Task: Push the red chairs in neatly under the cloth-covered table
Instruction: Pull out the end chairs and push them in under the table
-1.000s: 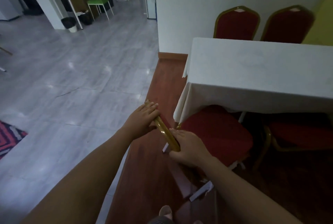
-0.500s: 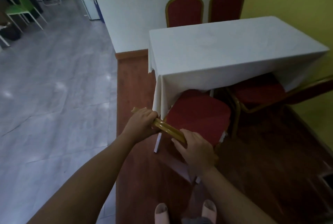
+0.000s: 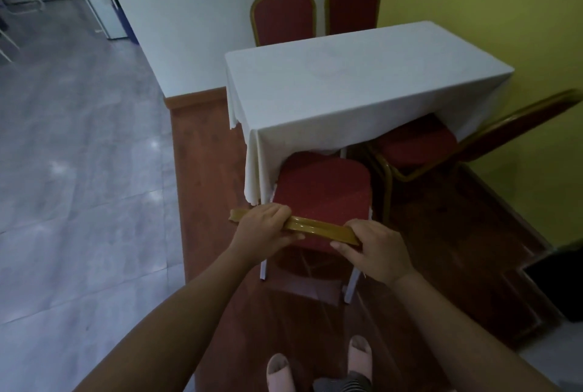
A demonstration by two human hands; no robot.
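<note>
Wooden floor, white-clothed table (image 3: 362, 85): my left hand (image 3: 268, 230) and right hand (image 3: 375, 252) clasped the near chair's gilt top rail (image 3: 318, 229), fingers curled closed, squaring its seat (image 3: 321, 192) beneath the cloth.

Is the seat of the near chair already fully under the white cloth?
No, most of the red seat shows outside the cloth; only its far edge is covered.

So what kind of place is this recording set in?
Probably a function or dining room: gold-framed red padded banquet chairs, a long table under a white cloth, and a raised wooden floor platform.
</note>
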